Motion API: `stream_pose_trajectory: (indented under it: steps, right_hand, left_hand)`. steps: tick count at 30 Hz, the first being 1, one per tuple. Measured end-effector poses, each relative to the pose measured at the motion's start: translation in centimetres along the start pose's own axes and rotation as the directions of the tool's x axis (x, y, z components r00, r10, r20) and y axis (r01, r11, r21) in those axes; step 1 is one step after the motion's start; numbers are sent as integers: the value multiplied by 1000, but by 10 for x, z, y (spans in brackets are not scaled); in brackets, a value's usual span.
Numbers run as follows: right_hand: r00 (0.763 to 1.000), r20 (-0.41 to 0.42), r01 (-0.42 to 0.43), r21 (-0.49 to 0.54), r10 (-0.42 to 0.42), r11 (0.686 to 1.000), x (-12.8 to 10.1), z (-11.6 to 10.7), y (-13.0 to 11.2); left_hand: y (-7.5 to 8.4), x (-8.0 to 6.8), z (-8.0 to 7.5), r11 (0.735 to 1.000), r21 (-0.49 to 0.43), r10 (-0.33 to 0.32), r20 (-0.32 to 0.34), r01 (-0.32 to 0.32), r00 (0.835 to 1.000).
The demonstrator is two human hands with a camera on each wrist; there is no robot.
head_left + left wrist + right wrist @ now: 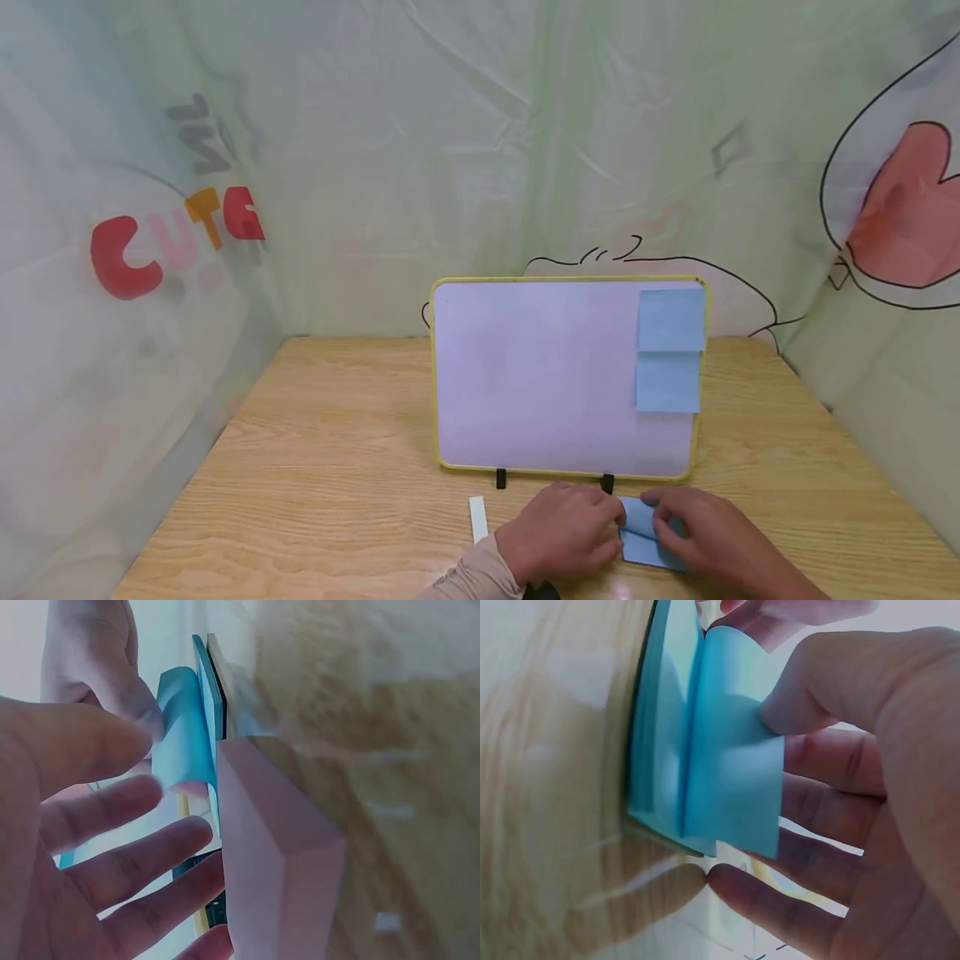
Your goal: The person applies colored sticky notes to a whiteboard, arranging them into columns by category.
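On the table in front of the board lies a pad of blue sticky notes [643, 550]. Its top sheet [735, 765] is lifted and bent into a curl. My right hand [712, 533] pinches that sheet, thumb on one face and fingers behind it. My left hand [562, 529] is at the pad's left end, its fingertips right by the curled sheet [182, 727]. In the left wrist view its fingers are spread and loosely bent, gripping nothing. A thick pale pinkish block [277, 847] stands near the left hand in that view.
A whiteboard [532, 375] with a yellow frame stands upright on black feet behind the hands. Two blue notes [670, 321] are stuck at its right side, one above the other. A white strip [477, 518] lies left of the left hand. Printed sheeting [375, 167] surrounds the wooden table [337, 433].
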State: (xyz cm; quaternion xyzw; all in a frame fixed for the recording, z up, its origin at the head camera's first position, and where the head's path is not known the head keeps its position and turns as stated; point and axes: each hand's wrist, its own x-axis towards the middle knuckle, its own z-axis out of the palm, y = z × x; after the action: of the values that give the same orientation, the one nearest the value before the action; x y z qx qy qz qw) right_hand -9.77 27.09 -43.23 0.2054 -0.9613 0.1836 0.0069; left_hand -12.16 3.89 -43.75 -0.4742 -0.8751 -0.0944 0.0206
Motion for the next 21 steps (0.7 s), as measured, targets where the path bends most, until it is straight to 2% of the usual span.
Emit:
stream_pose_trajectory:
  steps: [5, 10, 16, 21]
  right_hand:
    - [1000, 5, -4, 46, 4, 999, -1, 1, 3]
    - [1000, 17, 10, 82, -11, 997, -2, 2, 4]
    - [999, 19, 26, 10, -26, 1000, 0, 4, -5]
    - [999, -24, -37, -17, 37, 999, 1, 3, -13]
  left_hand:
    - [1, -2, 2, 994, 90, 59, -15, -57, 998]
    - [3, -3, 4, 987, 150, 53, 18, -55, 998]
    - [4, -5, 4, 982, 180, 50, 55, -59, 997]
    - [6, -6, 2, 979, 197, 48, 69, -60, 996]
